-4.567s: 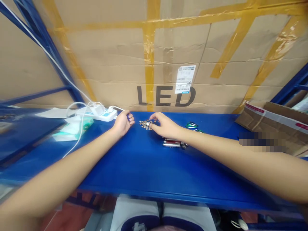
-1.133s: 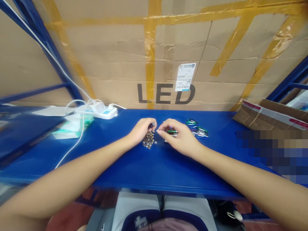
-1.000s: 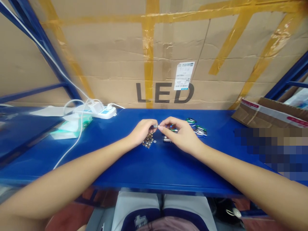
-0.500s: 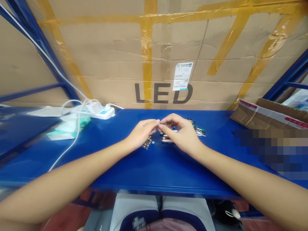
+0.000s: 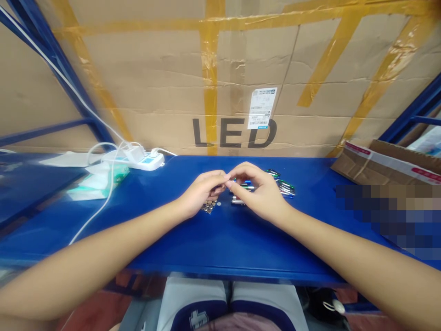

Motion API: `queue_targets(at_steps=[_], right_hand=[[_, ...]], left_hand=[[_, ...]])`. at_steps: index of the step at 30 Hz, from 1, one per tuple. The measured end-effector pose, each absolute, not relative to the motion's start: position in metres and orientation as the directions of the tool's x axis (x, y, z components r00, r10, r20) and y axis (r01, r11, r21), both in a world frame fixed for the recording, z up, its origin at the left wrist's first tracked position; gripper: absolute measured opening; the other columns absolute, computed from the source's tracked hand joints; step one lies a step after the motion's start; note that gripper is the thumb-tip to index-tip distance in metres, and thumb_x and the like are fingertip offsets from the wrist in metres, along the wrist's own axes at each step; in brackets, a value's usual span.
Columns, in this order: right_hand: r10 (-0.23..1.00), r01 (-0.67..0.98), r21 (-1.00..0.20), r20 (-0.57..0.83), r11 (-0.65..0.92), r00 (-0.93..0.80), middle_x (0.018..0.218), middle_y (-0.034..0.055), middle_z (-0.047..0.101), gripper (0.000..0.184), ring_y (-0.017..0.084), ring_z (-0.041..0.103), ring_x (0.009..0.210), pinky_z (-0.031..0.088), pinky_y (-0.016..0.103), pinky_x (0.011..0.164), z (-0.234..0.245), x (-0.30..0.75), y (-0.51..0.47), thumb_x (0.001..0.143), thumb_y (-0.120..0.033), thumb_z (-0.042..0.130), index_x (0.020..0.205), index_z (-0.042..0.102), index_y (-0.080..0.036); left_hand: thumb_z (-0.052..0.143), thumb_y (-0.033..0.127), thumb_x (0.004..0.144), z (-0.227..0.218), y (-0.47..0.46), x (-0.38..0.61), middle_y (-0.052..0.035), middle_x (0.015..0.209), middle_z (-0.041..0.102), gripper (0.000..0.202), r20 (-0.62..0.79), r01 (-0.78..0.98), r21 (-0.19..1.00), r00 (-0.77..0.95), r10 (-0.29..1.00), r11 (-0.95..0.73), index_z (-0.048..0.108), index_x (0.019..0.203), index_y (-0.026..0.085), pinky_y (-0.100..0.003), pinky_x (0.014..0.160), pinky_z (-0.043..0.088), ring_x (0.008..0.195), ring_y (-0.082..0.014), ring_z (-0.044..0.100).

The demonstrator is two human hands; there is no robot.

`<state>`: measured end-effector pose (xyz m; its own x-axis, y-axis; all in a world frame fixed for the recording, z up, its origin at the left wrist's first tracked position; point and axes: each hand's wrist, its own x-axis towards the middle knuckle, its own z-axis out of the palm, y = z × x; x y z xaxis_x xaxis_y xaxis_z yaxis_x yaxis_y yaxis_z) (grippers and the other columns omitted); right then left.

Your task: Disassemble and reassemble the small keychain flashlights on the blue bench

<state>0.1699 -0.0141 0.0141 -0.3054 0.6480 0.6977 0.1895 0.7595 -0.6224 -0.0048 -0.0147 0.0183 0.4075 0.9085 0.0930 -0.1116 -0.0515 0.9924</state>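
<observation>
My left hand (image 5: 201, 191) and my right hand (image 5: 257, 188) meet fingertip to fingertip above the blue table (image 5: 206, 234). Both are pinched shut around something small that I cannot make out. A pile of small silver button cells (image 5: 209, 208) lies just under my left hand, partly hidden by it. Several small metal pen-like tubes (image 5: 238, 200) lie under my right hand. Green and blue clips (image 5: 285, 187) lie just beyond my right hand.
A white power strip (image 5: 136, 159) with cables sits at the back left, next to a pack of tissues (image 5: 98, 181). A large taped cardboard box marked LED (image 5: 234, 82) stands behind the table. An open cardboard box (image 5: 386, 165) lies at the right.
My hands came together from either side of the button cell pile, which now lies nearer to me. In the last second their pinched fingertips closed up and touch.
</observation>
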Motion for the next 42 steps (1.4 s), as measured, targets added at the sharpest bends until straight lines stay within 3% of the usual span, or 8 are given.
queue_targets(at_steps=[3,10,15,19,23,30,38,42], right_hand=[[0.653,0.143,-0.655,0.657,0.742,-0.377,0.092,0.0033,0.064,0.007,0.013,0.058,0.074,0.051,0.031,0.072,0.016,0.172,-0.013,0.087,-0.023,0.068,0.093,0.066,-0.020],[0.561,0.177,-0.557,0.659,0.812,-0.502,0.090,0.0039,0.065,0.004,0.013,0.058,0.074,0.051,0.031,0.070,0.021,0.178,-0.013,0.087,-0.019,0.067,0.092,0.068,-0.019],[0.577,0.188,-0.566,0.656,0.803,-0.486,0.087,0.0029,0.065,0.003,0.013,0.057,0.071,0.049,0.030,0.067,0.022,0.176,-0.014,0.087,-0.017,0.066,0.090,0.067,-0.019],[0.594,0.190,-0.572,0.692,0.798,-0.410,0.087,0.0023,0.065,0.003,0.011,0.056,0.069,0.049,0.029,0.067,0.021,0.174,-0.016,0.087,-0.018,0.068,0.089,0.068,-0.019],[0.576,0.192,-0.546,0.737,0.816,-0.354,0.085,0.0023,0.065,0.003,0.013,0.057,0.073,0.050,0.029,0.068,0.021,0.172,-0.019,0.087,-0.018,0.069,0.089,0.069,-0.020],[0.566,0.179,-0.542,0.730,0.821,-0.383,0.086,0.0029,0.065,0.004,0.012,0.056,0.070,0.050,0.030,0.067,0.021,0.171,-0.020,0.087,-0.018,0.069,0.089,0.071,-0.020],[0.606,0.217,-0.575,0.673,0.789,-0.423,0.088,0.0022,0.063,0.007,0.013,0.054,0.070,0.050,0.030,0.068,0.020,0.173,-0.018,0.086,-0.020,0.069,0.092,0.071,-0.022],[0.634,0.274,-0.577,0.637,0.770,-0.439,0.094,0.0029,0.062,0.015,0.014,0.055,0.075,0.049,0.031,0.072,0.019,0.173,-0.018,0.084,-0.020,0.069,0.099,0.068,-0.023]], left_hand=[[0.065,0.034,0.082,0.019,-0.012,-0.009,0.0050,0.056,0.035,0.029,0.102,-0.124,0.991,0.435,0.894,-0.053,0.048,0.066,0.016,-0.023,0.048,0.016,0.049,-0.0062,0.026],[0.070,0.031,0.076,0.019,-0.007,-0.017,0.0064,0.052,0.032,0.025,-0.001,-0.045,0.999,0.535,0.845,0.030,0.054,0.067,0.015,-0.023,0.048,0.014,0.047,-0.0054,0.024],[0.070,0.046,0.081,0.020,-0.010,-0.014,0.0070,0.056,0.028,0.035,0.002,-0.066,0.997,0.540,0.842,0.041,0.055,0.075,0.015,-0.023,0.048,0.013,0.049,-0.0058,0.020],[0.046,0.067,0.088,0.021,-0.010,-0.010,0.0043,0.058,0.033,0.053,0.009,-0.121,0.990,0.566,0.824,0.073,0.057,0.077,0.016,-0.023,0.046,0.018,0.050,-0.0087,0.025],[0.038,0.074,0.087,0.019,-0.011,-0.009,0.0015,0.060,0.039,0.062,0.027,-0.071,0.997,0.575,0.818,0.017,0.054,0.071,0.016,-0.023,0.048,0.025,0.053,-0.0105,0.031],[0.040,0.071,0.087,0.018,-0.013,-0.007,0.0009,0.063,0.042,0.059,0.047,-0.049,0.998,0.529,0.847,-0.025,0.053,0.069,0.017,-0.023,0.051,0.030,0.056,-0.0111,0.035],[0.045,0.071,0.084,0.019,-0.015,-0.003,0.0029,0.063,0.039,0.057,0.034,-0.025,0.999,0.521,0.853,-0.024,0.056,0.080,0.016,-0.022,0.051,0.027,0.055,-0.0100,0.033],[0.044,0.067,0.086,0.016,-0.012,-0.004,0.0031,0.061,0.038,0.052,0.027,0.020,0.999,0.496,0.868,-0.043,0.051,0.075,0.017,-0.023,0.050,0.023,0.052,-0.0099,0.031]])
